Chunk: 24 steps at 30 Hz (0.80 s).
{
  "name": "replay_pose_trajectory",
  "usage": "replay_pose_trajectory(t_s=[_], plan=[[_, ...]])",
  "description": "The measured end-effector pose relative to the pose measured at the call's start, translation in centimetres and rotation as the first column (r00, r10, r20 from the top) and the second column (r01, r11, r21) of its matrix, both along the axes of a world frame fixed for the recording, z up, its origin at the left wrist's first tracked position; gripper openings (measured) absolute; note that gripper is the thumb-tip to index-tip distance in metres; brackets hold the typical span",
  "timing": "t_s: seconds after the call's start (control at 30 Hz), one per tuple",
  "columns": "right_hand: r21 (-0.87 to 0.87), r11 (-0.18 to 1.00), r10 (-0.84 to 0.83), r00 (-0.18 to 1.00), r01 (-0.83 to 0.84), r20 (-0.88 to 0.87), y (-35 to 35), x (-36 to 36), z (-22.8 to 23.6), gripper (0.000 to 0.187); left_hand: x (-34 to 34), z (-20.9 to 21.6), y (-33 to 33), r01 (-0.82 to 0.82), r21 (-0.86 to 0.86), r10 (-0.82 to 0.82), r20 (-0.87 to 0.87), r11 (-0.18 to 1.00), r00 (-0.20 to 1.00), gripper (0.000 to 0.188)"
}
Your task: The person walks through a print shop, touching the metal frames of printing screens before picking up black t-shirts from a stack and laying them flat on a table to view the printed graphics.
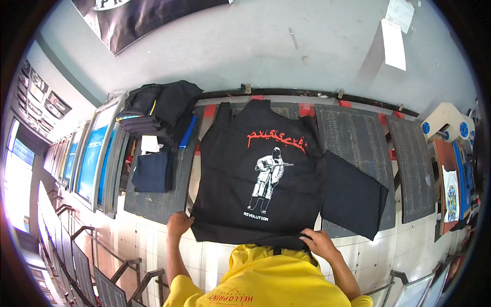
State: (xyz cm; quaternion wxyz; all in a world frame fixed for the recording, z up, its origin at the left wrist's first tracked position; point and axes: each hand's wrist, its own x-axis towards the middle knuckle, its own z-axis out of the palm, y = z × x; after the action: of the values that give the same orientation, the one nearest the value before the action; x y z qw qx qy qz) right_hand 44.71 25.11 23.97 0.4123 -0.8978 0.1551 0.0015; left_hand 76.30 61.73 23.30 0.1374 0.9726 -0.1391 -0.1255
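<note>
A black cut fabric panel (230, 179), shaped like a garment body, is spread in front of me. Red lettering arches over a white printed hooded figure, with small white lettering below. At the panel's lower left edge, my left hand (179, 224) is closed, its thumb against the cloth; its other fingertips are hidden. My right hand (321, 242) grips the lower edge on the right, where the cloth bunches up. Beside the panel on the right, a plain dark fabric piece (353, 195) lies partly over the board's front edge.
Flat dark boards (358, 133) form a row along the wall. Stacked dark garments (158, 107) and a folded navy cloth (153, 173) occupy the left board. Framed screens (92, 148) lean at far left. Metal racks (125, 271) stand behind, and a white wheeled part (450, 123) is far right.
</note>
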Motion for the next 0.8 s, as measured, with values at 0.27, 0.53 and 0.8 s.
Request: replay_pose_trajectory(t_s=[0.27,0.53,0.8], plan=[[0.017,0.998,0.062,0.998,-0.062,0.001,2.0,-0.7,0.3,0.021,-2.2,-2.0,-16.9,0.531,-0.254,-0.407,0.409,0.809,0.816,0.043],[-0.034,0.999,-0.02,0.999,0.021,0.031,3.5,-2.6,0.0,0.022,-4.2,-7.1,-25.5,0.687,0.009,-0.637,0.382,0.727,0.669,0.065],[0.094,0.973,-0.212,0.977,0.21,0.01,4.0,-4.1,-0.9,0.02,-5.9,-7.8,-23.1,0.701,0.021,-0.645,0.411,0.713,0.644,0.068]])
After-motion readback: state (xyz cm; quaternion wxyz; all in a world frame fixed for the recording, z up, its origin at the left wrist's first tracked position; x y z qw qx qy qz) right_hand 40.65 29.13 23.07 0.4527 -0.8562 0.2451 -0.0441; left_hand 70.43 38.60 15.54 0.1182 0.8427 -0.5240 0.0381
